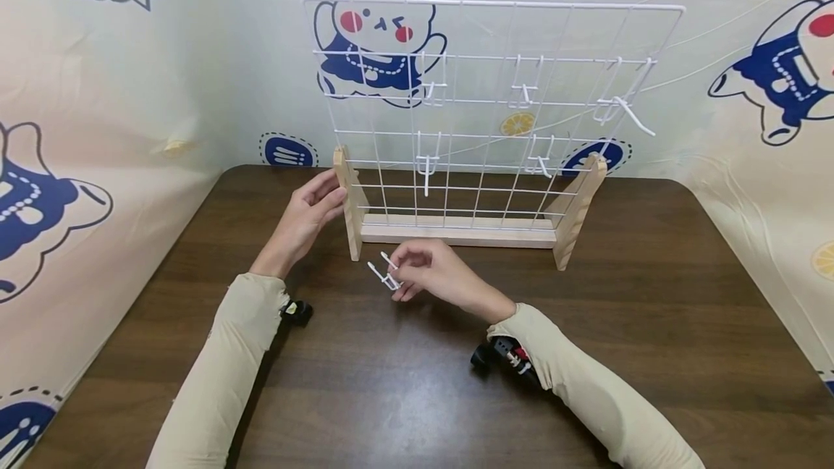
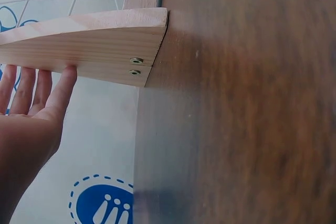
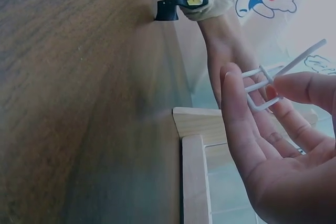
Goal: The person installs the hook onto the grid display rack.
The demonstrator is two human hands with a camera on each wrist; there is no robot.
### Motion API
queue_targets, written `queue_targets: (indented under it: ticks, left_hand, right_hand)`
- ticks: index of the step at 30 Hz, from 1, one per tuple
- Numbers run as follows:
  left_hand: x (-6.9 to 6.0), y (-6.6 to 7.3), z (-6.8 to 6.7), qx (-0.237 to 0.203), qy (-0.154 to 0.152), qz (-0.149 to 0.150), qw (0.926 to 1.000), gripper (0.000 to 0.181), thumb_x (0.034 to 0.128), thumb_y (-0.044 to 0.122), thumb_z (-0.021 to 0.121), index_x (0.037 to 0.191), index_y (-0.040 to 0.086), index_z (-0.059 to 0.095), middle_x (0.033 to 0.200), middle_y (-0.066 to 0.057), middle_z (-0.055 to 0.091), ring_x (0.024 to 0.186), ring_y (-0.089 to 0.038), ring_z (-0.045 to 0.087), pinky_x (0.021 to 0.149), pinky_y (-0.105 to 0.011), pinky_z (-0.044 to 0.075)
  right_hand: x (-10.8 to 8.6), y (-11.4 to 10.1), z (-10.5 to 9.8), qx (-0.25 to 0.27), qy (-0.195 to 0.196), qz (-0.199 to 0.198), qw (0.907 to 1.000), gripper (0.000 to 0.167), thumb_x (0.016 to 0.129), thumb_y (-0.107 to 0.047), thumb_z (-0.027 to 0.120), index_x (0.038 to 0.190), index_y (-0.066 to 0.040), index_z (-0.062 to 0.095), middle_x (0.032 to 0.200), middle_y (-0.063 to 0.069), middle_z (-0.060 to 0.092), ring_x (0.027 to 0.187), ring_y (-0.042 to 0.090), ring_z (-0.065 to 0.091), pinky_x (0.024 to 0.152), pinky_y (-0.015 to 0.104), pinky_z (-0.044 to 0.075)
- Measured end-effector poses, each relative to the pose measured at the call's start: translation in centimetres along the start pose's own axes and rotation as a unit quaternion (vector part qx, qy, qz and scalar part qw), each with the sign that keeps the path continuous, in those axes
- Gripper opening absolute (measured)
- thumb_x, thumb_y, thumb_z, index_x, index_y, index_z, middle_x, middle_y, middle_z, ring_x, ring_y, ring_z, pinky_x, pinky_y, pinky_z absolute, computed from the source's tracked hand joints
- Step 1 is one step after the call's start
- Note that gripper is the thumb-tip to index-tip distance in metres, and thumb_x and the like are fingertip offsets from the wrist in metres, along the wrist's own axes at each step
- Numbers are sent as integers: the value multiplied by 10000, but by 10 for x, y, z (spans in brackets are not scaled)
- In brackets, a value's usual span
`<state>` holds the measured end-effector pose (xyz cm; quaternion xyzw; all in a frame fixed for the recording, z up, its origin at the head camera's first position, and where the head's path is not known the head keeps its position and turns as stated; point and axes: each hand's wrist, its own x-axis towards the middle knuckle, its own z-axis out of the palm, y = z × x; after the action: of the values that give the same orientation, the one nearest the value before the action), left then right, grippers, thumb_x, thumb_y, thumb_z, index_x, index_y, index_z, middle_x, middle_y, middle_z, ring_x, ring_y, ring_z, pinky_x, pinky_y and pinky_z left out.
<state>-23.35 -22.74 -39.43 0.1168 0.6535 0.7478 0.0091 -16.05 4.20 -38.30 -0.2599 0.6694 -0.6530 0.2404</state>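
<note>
My left hand [image 1: 311,212] is at the left wooden side panel [image 1: 352,205] of a white wire grid rack [image 1: 478,187]. In the left wrist view, its fairly straight fingers [image 2: 65,90] touch the panel near its edge. Just in front of the rack's base, my right hand [image 1: 433,277] pinches a white wire hook [image 1: 384,277] between thumb and fingers. The right wrist view shows the hook [image 3: 262,87] with its prong sticking out past the fingertips. Several white hooks hang on the grid, among them a lower-left hook [image 1: 426,165] and an upper-right hook [image 1: 632,114].
The rack stands on a dark brown wooden table [image 1: 417,382], near its back edge. A pale wooden bar [image 1: 456,231] joins its two side panels, the right one [image 1: 580,208] included. Behind hangs a printed cloth [image 1: 247,56] with cartoon bears.
</note>
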Motion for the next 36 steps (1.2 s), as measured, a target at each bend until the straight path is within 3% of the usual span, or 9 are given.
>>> queue_targets:
  ticks: [5, 15, 29, 36]
  left_hand:
    - [0, 0, 1, -55, 26, -17, 10000, 538, 998, 131, 611, 1498, 71, 423, 1469, -196, 443, 1287, -253, 497, 990, -278, 513]
    - [0, -1, 4, -148, 0, 16, 9999, 526, 1000, 118, 606, 1492, 65, 429, 1444, -194, 465, 1254, -234, 520, 986, -276, 517]
    - [0, -1, -1, -149, -11, 26, 9999, 524, 1003, 116, 600, 1494, 64, 426, 1446, -191, 462, 1256, -230, 522, 988, -269, 513]
    - [2, -2, -1, -200, -54, 66, 9998, 519, 1003, 103, 595, 1492, 57, 427, 1436, -188, 471, 1241, -215, 531, 993, -275, 511]
  right_hand:
    - [1, -1, -2, 12, 217, 2, 9998, 79, 959, 8, 607, 1001, 73, 622, 886, 255, 676, 789, 373, 713, 769, 617, 561]
    - [-1, -5, -22, 519, 603, -45, 9968, 154, 959, 13, 611, 1079, 109, 601, 1030, 363, 645, 867, 387, 716, 830, 527, 581]
    - [-10, -10, -45, 644, 1078, -203, 9919, 192, 968, -18, 619, 1089, 129, 593, 1003, 275, 679, 864, 368, 718, 812, 462, 602]
    - [-11, -14, -54, 746, 1240, -353, 9889, 215, 978, -29, 607, 1108, 140, 577, 1042, 351, 651, 885, 381, 710, 848, 507, 580]
